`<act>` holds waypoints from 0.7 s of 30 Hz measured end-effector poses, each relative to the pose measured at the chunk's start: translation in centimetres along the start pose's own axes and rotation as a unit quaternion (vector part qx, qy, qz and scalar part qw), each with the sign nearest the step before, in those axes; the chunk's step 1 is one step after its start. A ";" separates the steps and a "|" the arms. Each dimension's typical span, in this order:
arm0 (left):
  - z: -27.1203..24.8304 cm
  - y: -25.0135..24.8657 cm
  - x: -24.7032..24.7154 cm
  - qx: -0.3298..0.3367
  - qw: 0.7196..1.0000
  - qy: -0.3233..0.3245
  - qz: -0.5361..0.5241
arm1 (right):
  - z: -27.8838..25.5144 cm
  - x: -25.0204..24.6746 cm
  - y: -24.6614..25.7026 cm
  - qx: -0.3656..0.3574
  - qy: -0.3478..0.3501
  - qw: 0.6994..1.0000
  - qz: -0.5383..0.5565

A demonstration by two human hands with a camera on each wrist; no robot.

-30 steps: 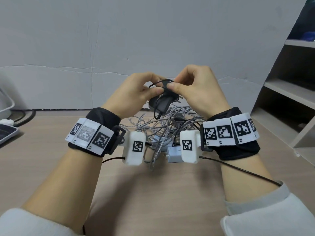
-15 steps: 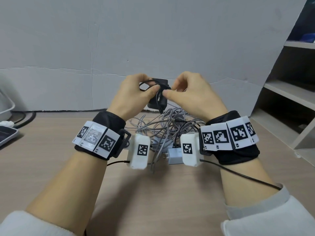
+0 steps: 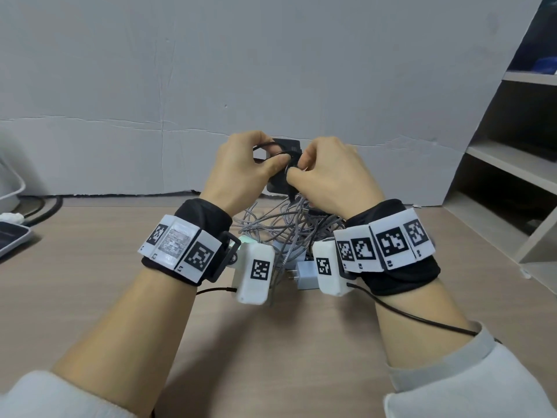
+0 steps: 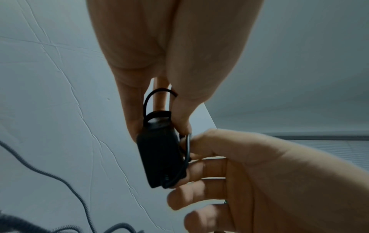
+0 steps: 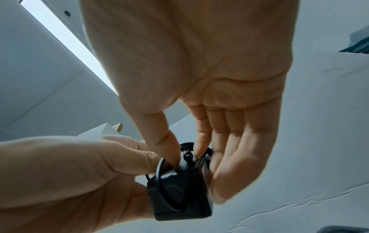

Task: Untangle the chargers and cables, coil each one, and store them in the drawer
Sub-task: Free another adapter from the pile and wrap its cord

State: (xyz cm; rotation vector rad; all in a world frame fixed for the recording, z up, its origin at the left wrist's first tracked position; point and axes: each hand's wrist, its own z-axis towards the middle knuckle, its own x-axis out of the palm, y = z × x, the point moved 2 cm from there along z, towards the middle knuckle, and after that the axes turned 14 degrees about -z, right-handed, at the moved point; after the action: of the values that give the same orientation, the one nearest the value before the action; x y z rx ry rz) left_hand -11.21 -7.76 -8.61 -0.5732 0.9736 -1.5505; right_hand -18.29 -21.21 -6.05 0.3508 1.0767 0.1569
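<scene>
I hold the black charger [image 3: 283,164] up in the air between my two hands, above the table [image 3: 90,267] and in front of the grey wall [image 3: 271,70]. My left hand [image 3: 241,173] grips its body: the thumb presses one side and the fingers are curled around the other side. My right hand [image 3: 328,176] pinches the thin black cable [image 5: 159,170] of this charger between thumb and first finger, close to the top of the block, where the cable makes loops around it. The other fingers of my right hand lie loosely bent beside the charger. Below my hands, a pile of tangled grey braided cables [image 3: 280,224] lies on the table, and a white charger plug [image 3: 306,274] lies at its near edge, between my wrists. A shelf unit [image 3: 512,182] stands at the right.
</scene>
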 end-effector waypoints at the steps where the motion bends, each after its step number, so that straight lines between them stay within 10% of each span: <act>1: 0.0 0.0 -0.1 0.003 1.000 -0.002 0.003 | 0.0 0.1 0.0 0.000 -0.001 1.000 0.006; 6: 0.2 0.2 -0.3 0.016 1.000 -0.018 0.006 | 0.4 0.1 -0.5 0.013 0.005 1.000 0.006; 11: 0.5 0.6 -2.8 -0.005 0.997 -0.081 -0.004 | 0.4 -0.1 -2.1 0.042 0.154 0.978 0.135; 21: -0.5 0.4 -0.3 -0.134 0.956 0.087 -0.246 | 1.4 -1.1 -1.9 0.125 -0.069 0.919 0.368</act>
State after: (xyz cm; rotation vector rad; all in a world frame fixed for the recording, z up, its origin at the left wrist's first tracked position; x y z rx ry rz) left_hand -11.37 -7.34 -9.17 -0.9355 1.2503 -1.9466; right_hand -17.68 -23.59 -5.25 0.9797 0.7799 0.6594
